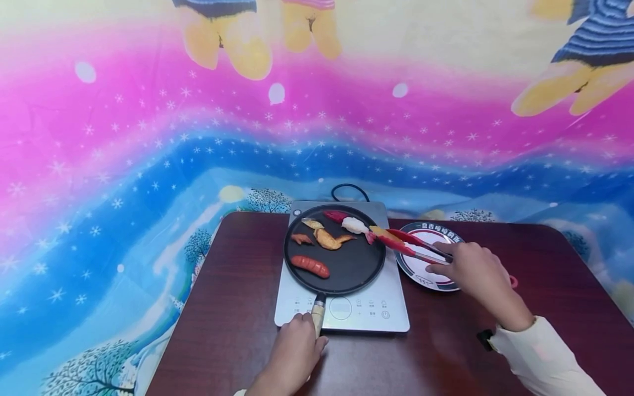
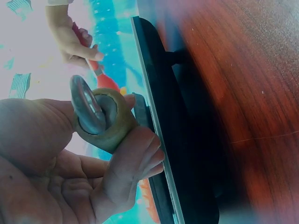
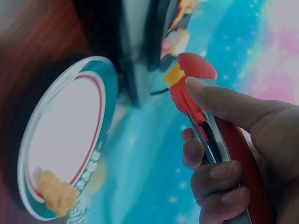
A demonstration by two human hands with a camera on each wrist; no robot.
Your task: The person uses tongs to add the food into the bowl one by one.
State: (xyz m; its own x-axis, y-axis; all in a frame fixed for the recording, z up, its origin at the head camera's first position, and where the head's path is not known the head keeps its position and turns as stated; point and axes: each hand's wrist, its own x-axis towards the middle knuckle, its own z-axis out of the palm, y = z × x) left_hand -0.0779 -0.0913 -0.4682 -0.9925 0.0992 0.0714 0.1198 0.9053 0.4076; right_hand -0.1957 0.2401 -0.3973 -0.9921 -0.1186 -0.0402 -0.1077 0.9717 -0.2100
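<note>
My left hand (image 1: 296,345) grips the beige handle (image 1: 317,314) of a black frying pan (image 1: 351,269); the handle's end with its metal ring (image 2: 87,105) shows in the left wrist view. My right hand (image 1: 477,275) holds red-tipped tongs (image 1: 416,246). A yellow food piece (image 3: 174,76) sits between the tong tips, over the pan's right rim. In the pan lie a scored sausage (image 1: 309,266), a golden chicken wing (image 1: 328,239), a white shrimp-like piece (image 1: 354,225), a dark red piece (image 1: 334,216) and small brown and pale pieces.
The pan stands on a silver induction cooker (image 1: 342,322) with a black cord (image 1: 349,185) behind. Right of it is a round plate (image 1: 406,264), with a fried golden piece (image 3: 58,193) on it in the right wrist view. A printed cloth (image 1: 148,165) hangs behind the table.
</note>
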